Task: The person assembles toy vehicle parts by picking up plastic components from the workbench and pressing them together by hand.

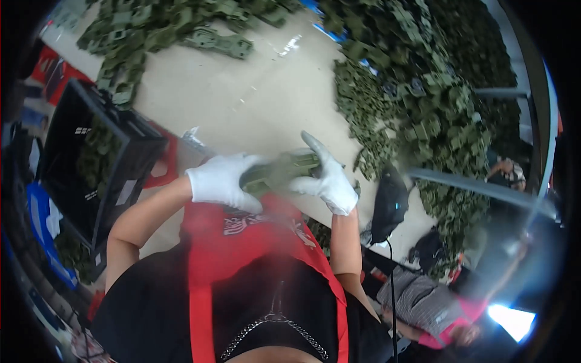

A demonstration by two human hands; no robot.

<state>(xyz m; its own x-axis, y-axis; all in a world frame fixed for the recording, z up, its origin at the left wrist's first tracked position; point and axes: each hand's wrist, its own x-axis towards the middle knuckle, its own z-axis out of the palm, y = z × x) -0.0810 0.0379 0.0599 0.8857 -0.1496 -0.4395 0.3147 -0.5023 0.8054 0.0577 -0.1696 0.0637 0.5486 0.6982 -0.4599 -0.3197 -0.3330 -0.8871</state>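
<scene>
Both my hands wear white gloves and meet close to my chest. My left hand grips the left end of an olive-green plastic part. My right hand wraps the part's right end, with the index finger sticking up. The part lies roughly level between them, partly hidden by my fingers. A red apron and a black top cover my body below the hands.
A large heap of olive-green plastic parts covers the beige table at right, with a smaller heap at far left. A black crate holding green parts stands at left. A black device with a cable sits right of my hand. Another person sits at lower right.
</scene>
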